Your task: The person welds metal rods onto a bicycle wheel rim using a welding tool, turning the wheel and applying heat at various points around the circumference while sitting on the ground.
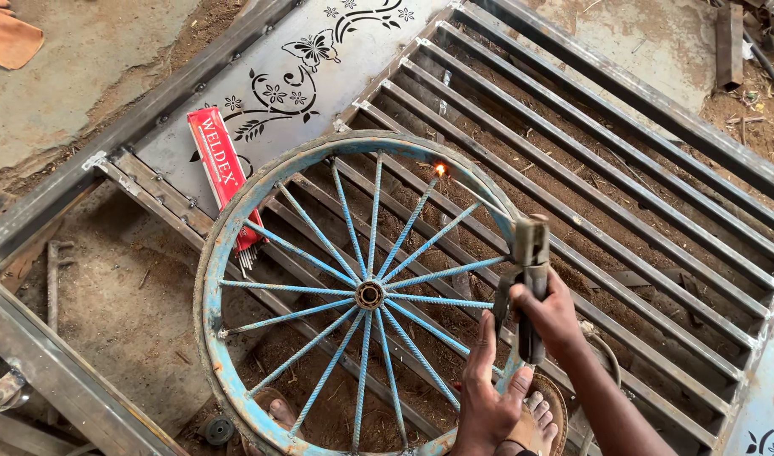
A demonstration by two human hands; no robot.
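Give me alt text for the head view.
The right hand holds a welding electrode holder, its rod tip glowing at the rim of a blue spoked wheel; the left hand steadies the wheel over a metal gate.

Both hands sit at the near right of the scene. The right hand (549,317) is raised, fingers curled tight in a fist-like grip, its forearm running off toward the near right corner. The left hand (487,404) lies lower and nearer, just beside it, thumb pointing up and fingers wrapped closed.
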